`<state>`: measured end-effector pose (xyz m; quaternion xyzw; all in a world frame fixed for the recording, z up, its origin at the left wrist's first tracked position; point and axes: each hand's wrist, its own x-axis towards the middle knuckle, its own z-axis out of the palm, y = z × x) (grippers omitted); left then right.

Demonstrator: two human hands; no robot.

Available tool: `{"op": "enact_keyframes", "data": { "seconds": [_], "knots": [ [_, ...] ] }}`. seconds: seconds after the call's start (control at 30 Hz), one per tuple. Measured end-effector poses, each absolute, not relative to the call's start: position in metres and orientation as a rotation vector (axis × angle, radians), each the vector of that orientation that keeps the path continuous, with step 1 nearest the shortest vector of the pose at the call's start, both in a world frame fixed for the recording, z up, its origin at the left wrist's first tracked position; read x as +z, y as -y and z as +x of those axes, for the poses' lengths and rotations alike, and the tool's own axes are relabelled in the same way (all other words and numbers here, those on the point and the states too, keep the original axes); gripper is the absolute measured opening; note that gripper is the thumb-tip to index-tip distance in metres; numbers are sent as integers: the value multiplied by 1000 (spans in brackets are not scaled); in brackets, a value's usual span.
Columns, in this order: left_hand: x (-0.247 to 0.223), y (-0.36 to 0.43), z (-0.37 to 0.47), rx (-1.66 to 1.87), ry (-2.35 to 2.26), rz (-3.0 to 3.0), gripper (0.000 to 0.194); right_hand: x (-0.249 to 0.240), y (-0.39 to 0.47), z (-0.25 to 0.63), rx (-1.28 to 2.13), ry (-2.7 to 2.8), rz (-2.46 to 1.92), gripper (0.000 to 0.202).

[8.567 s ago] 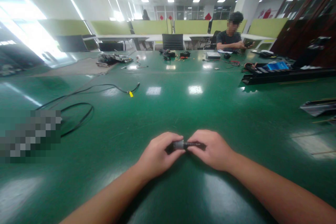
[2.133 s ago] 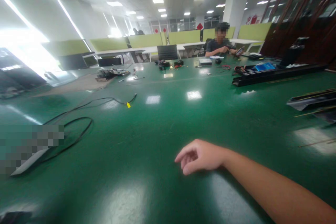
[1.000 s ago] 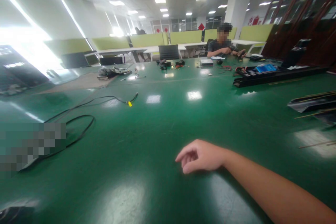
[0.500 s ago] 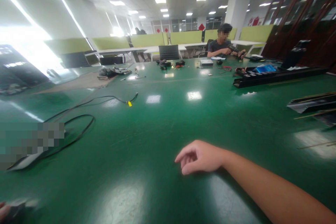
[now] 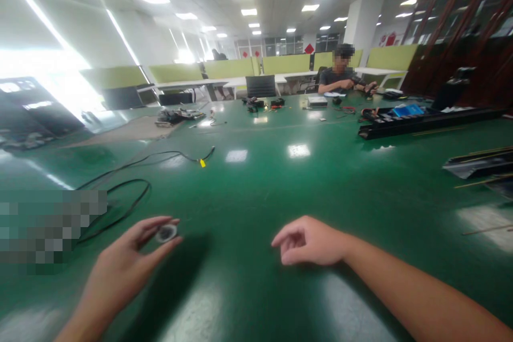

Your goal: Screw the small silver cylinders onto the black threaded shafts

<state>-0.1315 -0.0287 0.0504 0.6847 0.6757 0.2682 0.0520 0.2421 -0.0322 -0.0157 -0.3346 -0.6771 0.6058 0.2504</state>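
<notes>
Between the thumb and fingers of my left hand (image 5: 130,256) is a small round piece (image 5: 166,233), pale at the rim and darker in the middle. Its exact kind is too blurred to tell. The hand is raised above the green table (image 5: 224,197) and throws a dark shadow on it. Over to the right, my right hand (image 5: 310,241) is low at the table surface with its fingers loosely curled. A gap shows between its thumb and forefinger, and nothing is seen in it.
A black cable (image 5: 140,192) with a yellow tag (image 5: 202,163) loops at left, beside a pixelated area. Black channel-shaped parts (image 5: 401,127) and thin rods (image 5: 476,184) lie at right. Electronics (image 5: 256,103) stand farther back. Across the table sits a person (image 5: 339,77) handling something dark.
My left hand has come up from the bottom left corner towards the middle, the round piece now in plain sight. My right hand has hardly moved. The view has shifted slightly.
</notes>
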Motion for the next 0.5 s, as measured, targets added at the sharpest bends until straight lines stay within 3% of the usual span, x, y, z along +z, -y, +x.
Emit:
{"op": "enact_keyframes", "data": {
  "seconds": [0.17,0.27,0.5],
  "knots": [
    [41,2,-24,695,-1374,2303,33,-18,27,248,1181,1850,-1115,31],
    [31,-3,17,623,-1108,2436,30,-19,26,250,919,1884,-1215,34],
    [-1,-3,24,695,-1062,2383,40,-17,28,246,763,1895,-1274,43]
  ]
}}
